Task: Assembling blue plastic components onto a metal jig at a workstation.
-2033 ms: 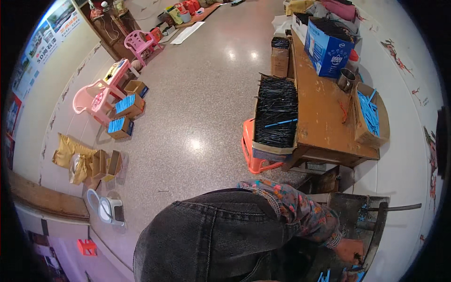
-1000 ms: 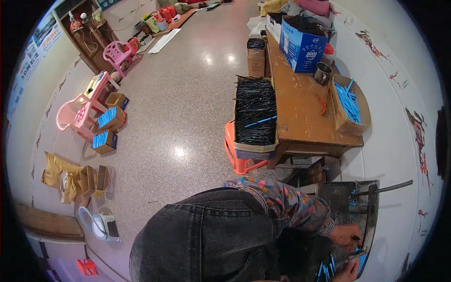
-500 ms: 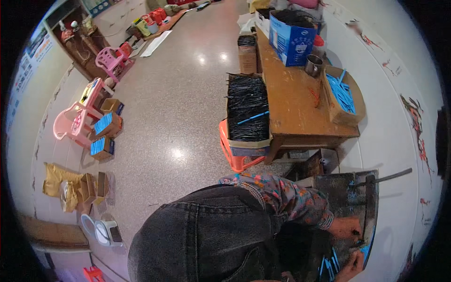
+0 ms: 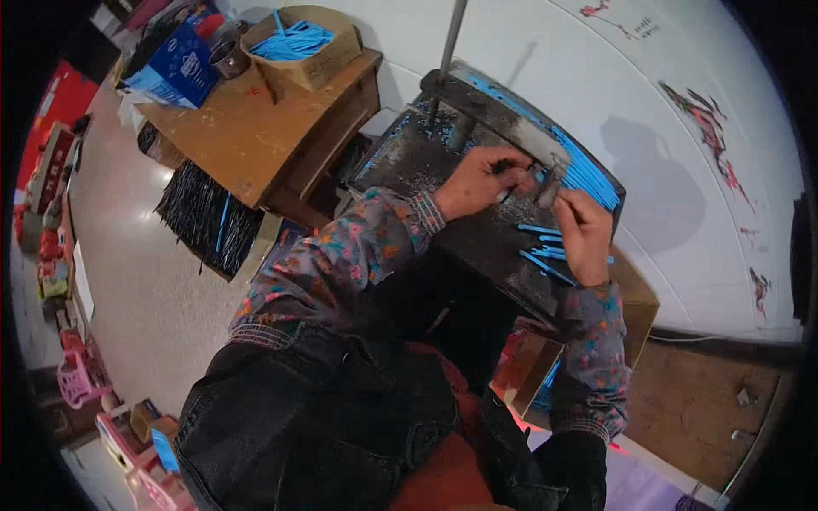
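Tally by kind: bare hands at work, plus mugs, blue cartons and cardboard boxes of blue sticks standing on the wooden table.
Hands: 2 (left hand, right hand)
Metal mug: 1
Blue carton: 1
Cardboard box of blue sticks: 1
Total: 5

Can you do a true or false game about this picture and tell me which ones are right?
1. A metal mug stands on the wooden table. True.
2. The sticks in the brown box are yellow. False: they are blue.
3. The person's sleeves have a colourful pattern. True.
4. The left hand is inside the brown box. False: it is over the dark worktop.
5. The right hand is at the dark worktop too. True.
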